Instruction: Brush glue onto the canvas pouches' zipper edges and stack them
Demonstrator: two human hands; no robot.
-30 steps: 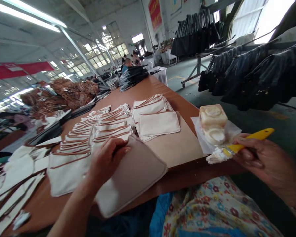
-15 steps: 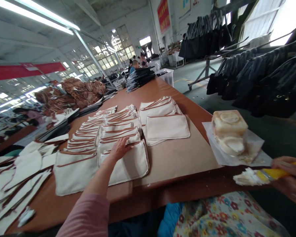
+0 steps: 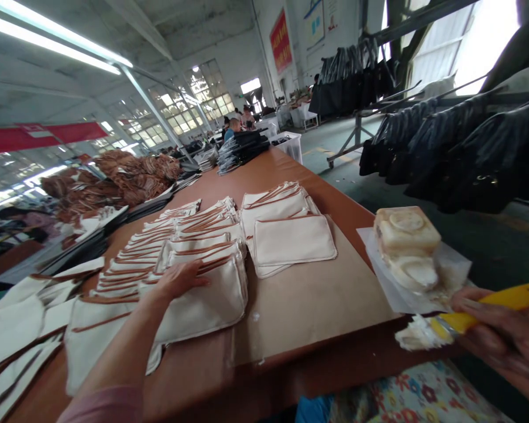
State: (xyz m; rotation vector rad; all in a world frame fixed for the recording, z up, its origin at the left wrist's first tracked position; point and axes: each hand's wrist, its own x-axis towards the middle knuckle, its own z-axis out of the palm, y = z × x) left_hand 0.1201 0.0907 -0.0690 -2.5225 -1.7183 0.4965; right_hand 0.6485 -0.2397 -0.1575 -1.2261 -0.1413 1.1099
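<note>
My left hand lies on the upper part of a cream pouch with brown edging, its thumb and fingers stretched out and apart. Under and behind that pouch, more cream pouches overlap in rows. A single cream pouch lies flat on top of others, on a tan board. At the right, my right hand is closed around a yellow-handled paintbrush, its bristles thick with white paste. The brush is held beside a block-shaped, paste-coated container on a white sheet.
A brown-covered table stretches away from me. Loose cream pieces lie at its left, brown bundles behind them. Dark stacked goods stand at the far end. Dark bags hang on racks at the right. People work far back.
My left hand has moved left and nearer along the cream pouches, and the front pouch has shifted left too. The paintbrush has moved slightly left and down in view. The whole view has shifted a little.
</note>
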